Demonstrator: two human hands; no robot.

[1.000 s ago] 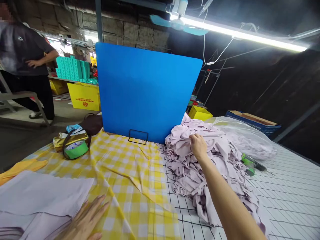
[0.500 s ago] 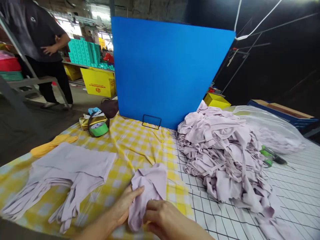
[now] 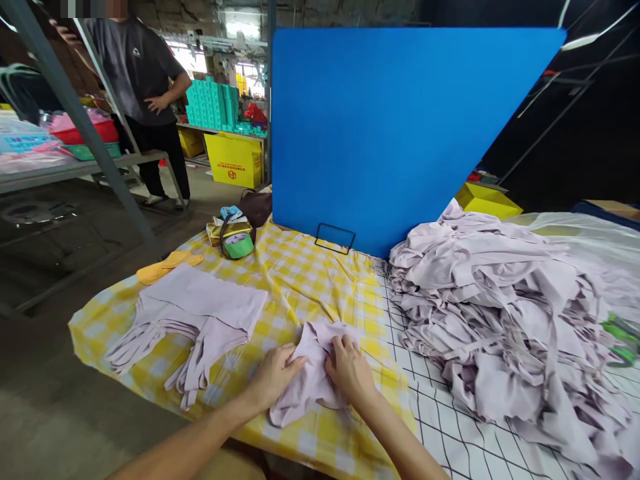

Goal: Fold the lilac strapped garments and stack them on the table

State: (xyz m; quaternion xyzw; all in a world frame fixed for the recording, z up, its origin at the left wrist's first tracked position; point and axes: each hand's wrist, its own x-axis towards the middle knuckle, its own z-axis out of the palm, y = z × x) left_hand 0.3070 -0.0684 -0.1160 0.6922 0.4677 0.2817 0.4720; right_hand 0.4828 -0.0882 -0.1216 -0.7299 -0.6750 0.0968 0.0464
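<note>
A crumpled pale lilac garment (image 3: 313, 370) lies in front of me on the yellow checked cloth, between my hands. My left hand (image 3: 277, 372) grips its left edge, thumb on top of the fabric. On the other side, the curled fingers of my right hand (image 3: 350, 370) grasp the fabric near its upper right; their tips are partly hidden in the folds. To the left, a flat stack of lilac strappy tops (image 3: 205, 303) has its straps pointing toward the near edge. A big loose heap of the same lilac fabric (image 3: 480, 280) rises to the right.
Behind the yellow checked cloth (image 3: 270, 280) stands a tall blue panel (image 3: 390, 127) with a black wire stand (image 3: 335, 239). Green tape (image 3: 239, 247) and an orange cloth piece (image 3: 167, 265) lie at the left edge. A person (image 3: 145, 87) stands beyond a metal-framed table (image 3: 95, 163).
The camera view has swung left. My right hand has moved up from the garment's lower part to its upper right, and the garment lies flatter and more spread.
</note>
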